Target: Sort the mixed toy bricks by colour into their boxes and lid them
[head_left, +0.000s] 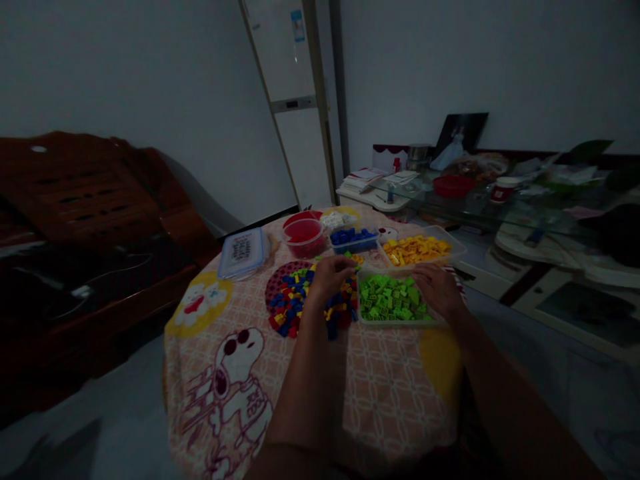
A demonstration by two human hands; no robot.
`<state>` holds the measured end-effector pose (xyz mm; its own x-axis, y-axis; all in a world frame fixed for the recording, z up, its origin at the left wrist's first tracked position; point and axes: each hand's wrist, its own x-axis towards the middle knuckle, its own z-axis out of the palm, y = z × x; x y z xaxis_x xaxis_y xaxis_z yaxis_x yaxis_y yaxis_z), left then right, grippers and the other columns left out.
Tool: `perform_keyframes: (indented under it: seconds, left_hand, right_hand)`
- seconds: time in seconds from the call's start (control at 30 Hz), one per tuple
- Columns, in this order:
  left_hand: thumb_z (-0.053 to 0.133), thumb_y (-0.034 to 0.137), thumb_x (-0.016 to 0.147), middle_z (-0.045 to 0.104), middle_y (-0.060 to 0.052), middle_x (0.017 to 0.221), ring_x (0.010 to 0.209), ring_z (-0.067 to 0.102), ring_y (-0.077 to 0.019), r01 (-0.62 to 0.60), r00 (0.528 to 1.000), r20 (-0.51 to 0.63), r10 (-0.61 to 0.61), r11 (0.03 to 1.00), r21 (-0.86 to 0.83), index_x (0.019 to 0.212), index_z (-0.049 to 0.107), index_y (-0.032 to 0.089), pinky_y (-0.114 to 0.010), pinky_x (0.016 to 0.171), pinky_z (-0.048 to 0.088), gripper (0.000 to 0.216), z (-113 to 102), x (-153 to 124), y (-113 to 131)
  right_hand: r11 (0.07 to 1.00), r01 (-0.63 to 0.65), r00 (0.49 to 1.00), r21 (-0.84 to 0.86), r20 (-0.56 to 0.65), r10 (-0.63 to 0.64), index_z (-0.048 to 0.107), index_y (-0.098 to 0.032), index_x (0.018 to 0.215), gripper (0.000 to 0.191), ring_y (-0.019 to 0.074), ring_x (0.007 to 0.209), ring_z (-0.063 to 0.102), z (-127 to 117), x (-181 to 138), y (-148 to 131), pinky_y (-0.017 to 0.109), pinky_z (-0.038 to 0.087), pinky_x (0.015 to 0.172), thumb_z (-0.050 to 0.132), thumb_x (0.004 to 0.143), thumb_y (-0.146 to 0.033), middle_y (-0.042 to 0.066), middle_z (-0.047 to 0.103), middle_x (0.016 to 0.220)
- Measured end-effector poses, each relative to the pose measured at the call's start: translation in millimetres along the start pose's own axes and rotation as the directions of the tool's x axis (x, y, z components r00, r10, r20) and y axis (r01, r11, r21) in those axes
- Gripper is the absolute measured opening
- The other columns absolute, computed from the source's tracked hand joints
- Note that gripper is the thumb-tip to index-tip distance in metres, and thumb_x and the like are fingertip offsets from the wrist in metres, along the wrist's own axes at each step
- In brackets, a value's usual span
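A pile of mixed red, blue, yellow and green bricks (293, 300) lies on the cartoon-print cloth (240, 373) of a round table. My left hand (330, 275) rests on the pile's right part, fingers curled down into the bricks; what they hold is hidden. My right hand (439, 288) lies on the right edge of a clear tub of green bricks (387, 300), fingers bent over its rim.
Behind stand tubs of yellow bricks (417, 249), blue bricks (353, 239), red bricks (304, 237) and white pieces (339, 217), plus a lidded box (242, 252). A wooden sofa (85, 220) is left, a cluttered glass table (500, 193) right, an air conditioner (295, 100) behind.
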<state>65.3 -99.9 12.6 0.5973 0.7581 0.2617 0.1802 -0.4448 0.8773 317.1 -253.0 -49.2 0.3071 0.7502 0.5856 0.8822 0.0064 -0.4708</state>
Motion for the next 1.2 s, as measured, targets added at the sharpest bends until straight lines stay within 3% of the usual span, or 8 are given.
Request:
perform_keyframes:
  seconds: [0.13, 0.23, 0.4, 0.57, 0.73, 0.9, 1.1, 1.2]
  left_hand:
    - [0.067, 0.020, 0.075, 0.072, -0.003, 0.078, 0.071, 0.064, -0.0140, -0.047, 0.983, 0.172, 0.060, 0.996, -0.077, 0.087, 0.074, 0.013, -0.023, 0.065, 0.048, 0.015, 28, 0, 13]
    - [0.068, 0.020, 0.076, 0.075, -0.005, 0.085, 0.077, 0.066, -0.0161, -0.075, 0.978, 0.196, 0.072, 0.997, 0.007, 0.089, 0.075, 0.014, -0.025, 0.071, 0.050, 0.016, 27, 0, 16]
    - [0.062, 0.017, 0.079, 0.077, -0.006, 0.092, 0.084, 0.069, -0.0185, 0.136, 0.990, -0.081, -0.115, 0.934, 0.331, 0.094, 0.076, 0.016, -0.027, 0.077, 0.052, 0.021, -28, -8, -12]
    - [0.062, 0.018, 0.078, 0.078, -0.005, 0.090, 0.088, 0.069, -0.0218, 0.430, 0.897, -0.333, -0.290, 0.742, 0.515, 0.094, 0.078, 0.020, -0.029, 0.078, 0.051, 0.023, -76, -24, -44]
    - [0.063, 0.020, 0.078, 0.077, -0.009, 0.102, 0.096, 0.070, -0.0254, 0.509, 0.860, -0.365, -0.355, 0.615, 0.602, 0.098, 0.079, 0.022, -0.030, 0.081, 0.050, 0.025, -64, -24, -44]
    - [0.061, 0.016, 0.076, 0.077, -0.009, 0.103, 0.098, 0.070, -0.0266, 0.531, 0.847, -0.373, -0.379, 0.562, 0.634, 0.098, 0.079, 0.022, -0.031, 0.080, 0.051, 0.029, -53, -20, -43]
    - [0.062, 0.018, 0.076, 0.077, -0.012, 0.104, 0.099, 0.070, -0.0287, 0.530, 0.845, -0.349, -0.405, 0.553, 0.642, 0.097, 0.079, 0.022, -0.033, 0.082, 0.051, 0.027, -55, -20, -45]
    - [0.063, 0.019, 0.079, 0.077, -0.010, 0.102, 0.097, 0.070, -0.0268, 0.504, 0.863, -0.340, -0.373, 0.613, 0.608, 0.094, 0.079, 0.021, -0.032, 0.082, 0.051, 0.023, -57, -20, -46]
  right_hand:
    - [1.000, 0.014, 1.000, 0.014, 0.001, -0.014, 0.076, -0.022, 0.091, 0.026, 0.0270, 0.102, 0.068, 0, 0, 2, 0.046, 0.052, 0.098, 0.053, 0.086, -0.030, 0.012, 0.075, 0.104]
    - [1.000, 0.008, 1.000, 0.016, -0.005, -0.008, 0.076, -0.021, 0.092, 0.026, 0.0279, 0.103, 0.069, 0, -1, 3, 0.047, 0.052, 0.098, 0.053, 0.086, -0.031, 0.013, 0.075, 0.106]
    - [1.000, 0.006, 1.000, 0.017, 0.009, -0.006, 0.075, -0.021, 0.091, 0.026, 0.0302, 0.103, 0.068, -1, -1, 1, 0.052, 0.052, 0.098, 0.052, 0.087, -0.032, 0.015, 0.075, 0.107]
    - [1.000, -0.005, 1.000, 0.012, -0.010, 0.005, 0.075, -0.022, 0.089, 0.025, 0.0285, 0.101, 0.069, 0, 0, -1, 0.051, 0.053, 0.098, 0.052, 0.086, -0.031, 0.013, 0.075, 0.105]
    - [1.000, -0.013, 1.000, 0.011, 0.006, 0.013, 0.075, -0.022, 0.090, 0.026, 0.0303, 0.103, 0.068, 0, 0, 1, 0.052, 0.052, 0.098, 0.051, 0.086, -0.031, 0.014, 0.075, 0.105]
    - [1.000, -0.016, 1.000, 0.018, 0.007, 0.016, 0.076, -0.020, 0.090, 0.027, 0.0295, 0.104, 0.068, 1, 0, 0, 0.051, 0.052, 0.099, 0.051, 0.086, -0.030, 0.014, 0.075, 0.107]
    - [0.999, -0.023, 1.000, 0.025, 0.008, 0.023, 0.076, -0.019, 0.090, 0.027, 0.0293, 0.104, 0.068, 1, -1, -2, 0.051, 0.051, 0.100, 0.051, 0.087, -0.029, 0.016, 0.074, 0.108]
    - [0.999, -0.018, 1.000, 0.030, 0.019, 0.018, 0.077, -0.019, 0.091, 0.027, 0.0295, 0.105, 0.068, 0, -1, -3, 0.050, 0.051, 0.100, 0.052, 0.087, -0.029, 0.015, 0.074, 0.108]
